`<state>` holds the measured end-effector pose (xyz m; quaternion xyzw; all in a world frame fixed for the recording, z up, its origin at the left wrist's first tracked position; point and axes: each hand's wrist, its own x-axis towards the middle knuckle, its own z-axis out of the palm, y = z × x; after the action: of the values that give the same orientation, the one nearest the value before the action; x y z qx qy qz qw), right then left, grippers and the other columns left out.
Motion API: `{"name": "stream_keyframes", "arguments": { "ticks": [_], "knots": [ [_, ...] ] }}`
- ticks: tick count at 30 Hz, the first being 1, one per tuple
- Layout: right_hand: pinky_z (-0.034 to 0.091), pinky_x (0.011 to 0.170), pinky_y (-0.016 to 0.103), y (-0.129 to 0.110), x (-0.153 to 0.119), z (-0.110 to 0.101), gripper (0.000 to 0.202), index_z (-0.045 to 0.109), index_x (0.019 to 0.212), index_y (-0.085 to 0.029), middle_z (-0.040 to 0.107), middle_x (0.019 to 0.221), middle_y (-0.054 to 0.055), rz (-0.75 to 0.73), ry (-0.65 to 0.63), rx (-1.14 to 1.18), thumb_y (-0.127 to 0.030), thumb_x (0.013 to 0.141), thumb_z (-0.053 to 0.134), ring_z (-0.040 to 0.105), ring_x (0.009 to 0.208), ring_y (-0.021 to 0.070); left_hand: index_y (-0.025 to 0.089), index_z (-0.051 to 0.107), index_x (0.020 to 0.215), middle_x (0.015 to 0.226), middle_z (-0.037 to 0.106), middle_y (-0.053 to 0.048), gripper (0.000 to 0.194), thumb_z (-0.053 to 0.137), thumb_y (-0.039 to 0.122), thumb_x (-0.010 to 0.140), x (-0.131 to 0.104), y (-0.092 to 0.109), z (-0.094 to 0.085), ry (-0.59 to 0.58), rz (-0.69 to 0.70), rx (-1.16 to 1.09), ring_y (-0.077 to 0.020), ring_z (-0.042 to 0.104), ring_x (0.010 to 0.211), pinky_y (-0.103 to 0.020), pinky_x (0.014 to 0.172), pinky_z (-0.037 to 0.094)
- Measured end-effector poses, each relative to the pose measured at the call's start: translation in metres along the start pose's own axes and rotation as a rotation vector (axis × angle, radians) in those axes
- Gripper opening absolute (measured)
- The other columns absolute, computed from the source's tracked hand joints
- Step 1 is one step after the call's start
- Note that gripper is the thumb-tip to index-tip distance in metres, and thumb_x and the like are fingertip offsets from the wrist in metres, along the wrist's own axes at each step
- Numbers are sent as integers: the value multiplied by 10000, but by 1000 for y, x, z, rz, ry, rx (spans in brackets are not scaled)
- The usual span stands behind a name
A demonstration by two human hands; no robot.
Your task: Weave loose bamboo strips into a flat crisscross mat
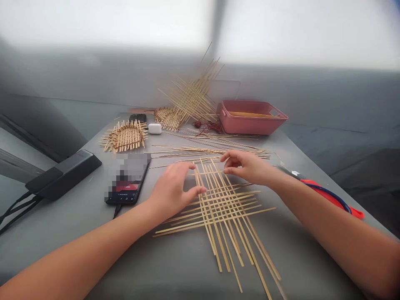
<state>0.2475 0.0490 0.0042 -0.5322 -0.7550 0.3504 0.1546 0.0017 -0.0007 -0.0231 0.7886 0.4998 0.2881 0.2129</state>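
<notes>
A loose lattice of crossed bamboo strips lies flat on the grey table in front of me. My left hand is at the lattice's upper left, thumb and index finger apart beside the outer lengthwise strip, with nothing between them. Over the upper right edge, my right hand has its fingers bent and its thumb apart from them, holding nothing visible. Behind both hands, loose thin strips lie crosswise on the table.
A phone with a cable lies left, beside a black power block. Woven pieces, a white case, a standing lattice and a pink basket are at the back. A red and blue item lies right.
</notes>
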Motion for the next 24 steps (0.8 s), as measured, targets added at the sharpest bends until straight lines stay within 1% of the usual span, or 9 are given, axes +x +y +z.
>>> {"name": "stream_keyframes", "arguments": {
  "ticks": [2,4,8,10,13,16,20,24],
  "knots": [
    [457,712,323,2,2,5,190,556,949,-210,678,809,24,-27,1,-88,-298,782,570,619,768,190,165,528,1178,1231,606,-111,556,730,443,741,-3,-1,3,-70,45,100,-300,507,1175,-469,1006,416],
    [456,712,318,2,3,5,174,576,944,-211,674,830,30,-62,-26,-193,-292,791,569,610,774,191,152,523,1200,1243,599,-114,574,732,435,746,-5,-1,5,-125,57,153,-298,504,1176,-452,1007,420],
    [445,677,301,5,0,-5,123,608,883,-212,674,870,37,-94,-127,-388,-210,767,565,594,777,195,148,537,1191,1219,598,-115,584,728,470,743,-4,-2,7,-153,60,196,-296,502,1162,-431,1006,418],
    [440,677,300,9,-1,-9,121,623,842,-212,683,859,32,-97,-139,-442,-169,764,541,596,780,196,151,554,1166,1192,605,-111,576,728,490,734,-3,-2,6,-161,57,199,-294,507,1147,-426,992,426],
    [443,714,306,13,1,-9,150,651,823,-209,701,855,30,-164,-97,-454,-158,784,515,610,803,199,163,583,1116,1144,622,-98,566,736,520,705,0,-5,6,-159,62,202,-289,523,1113,-420,966,440],
    [450,744,307,13,3,-3,168,669,821,-199,712,852,35,-252,-70,-422,-160,802,506,620,807,197,170,598,1083,1098,638,-86,589,750,551,660,1,-8,6,-141,70,198,-281,541,1075,-414,947,449],
    [454,737,316,6,2,5,182,674,829,-188,705,851,52,-255,-44,-439,-169,825,493,614,805,208,160,603,1067,1080,641,-87,610,748,573,642,1,-10,7,-127,78,199,-278,545,1056,-410,938,450],
    [457,765,337,-1,-3,12,187,653,921,-182,677,918,79,-294,14,-463,-199,854,480,601,855,222,170,611,1095,1093,627,-90,643,740,598,632,1,-10,7,-124,77,224,-287,526,1067,-413,942,444]
  ]
}}
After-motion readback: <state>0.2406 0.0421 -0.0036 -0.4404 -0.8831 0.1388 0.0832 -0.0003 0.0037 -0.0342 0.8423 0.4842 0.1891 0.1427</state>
